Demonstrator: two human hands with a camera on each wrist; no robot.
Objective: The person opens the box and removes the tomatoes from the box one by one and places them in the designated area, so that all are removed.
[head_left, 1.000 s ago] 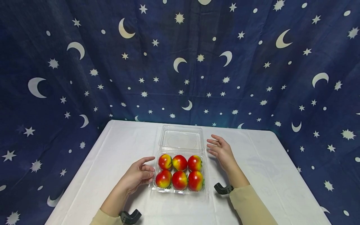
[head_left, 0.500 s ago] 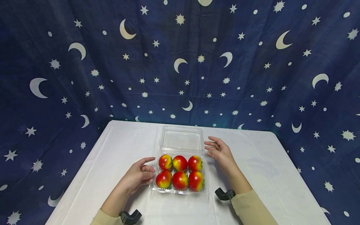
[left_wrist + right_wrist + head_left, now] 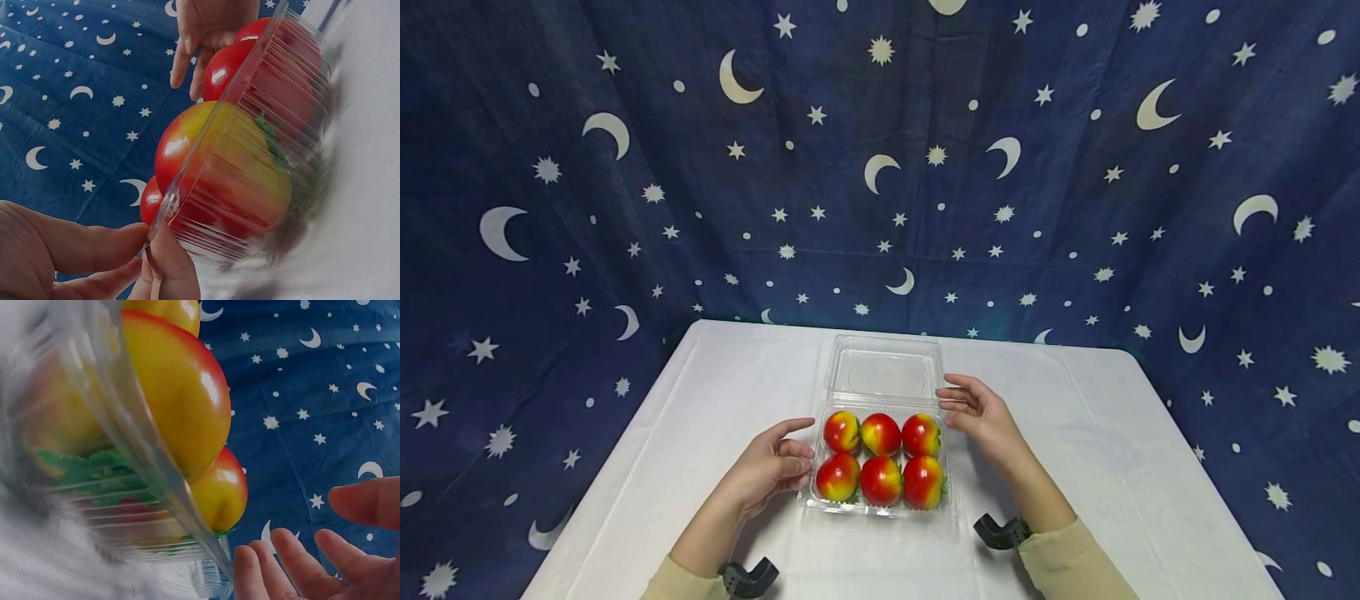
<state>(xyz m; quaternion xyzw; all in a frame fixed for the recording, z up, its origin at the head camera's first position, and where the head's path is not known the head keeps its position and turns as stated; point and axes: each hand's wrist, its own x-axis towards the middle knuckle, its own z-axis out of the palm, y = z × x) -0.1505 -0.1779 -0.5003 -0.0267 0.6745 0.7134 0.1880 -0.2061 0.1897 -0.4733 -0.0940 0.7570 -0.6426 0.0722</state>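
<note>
A clear plastic clamshell container (image 3: 880, 513) lies on the table with its lid (image 3: 884, 372) folded back. Several glossy red-and-yellow fruits (image 3: 880, 481) with green leaves sit in two rows in its base. At the left side is my left hand (image 3: 769, 467); in the left wrist view its thumb and finger pinch the container's rim (image 3: 181, 182). Beside the right side, near the lid's hinge, my right hand (image 3: 988, 421) has its fingers extended. In the right wrist view the right fingertips (image 3: 284, 544) are close to the rim; whether they touch it cannot be told.
The table (image 3: 1052, 467) has a white cloth. Behind it hangs a dark blue curtain (image 3: 820, 167) with moons and stars. Black camera mounts (image 3: 748, 577) are worn at both wrists.
My right hand has moved slightly left and nearer to me, from beside the lid toward the container's hinge. The left hand and the container have stayed in place.
</note>
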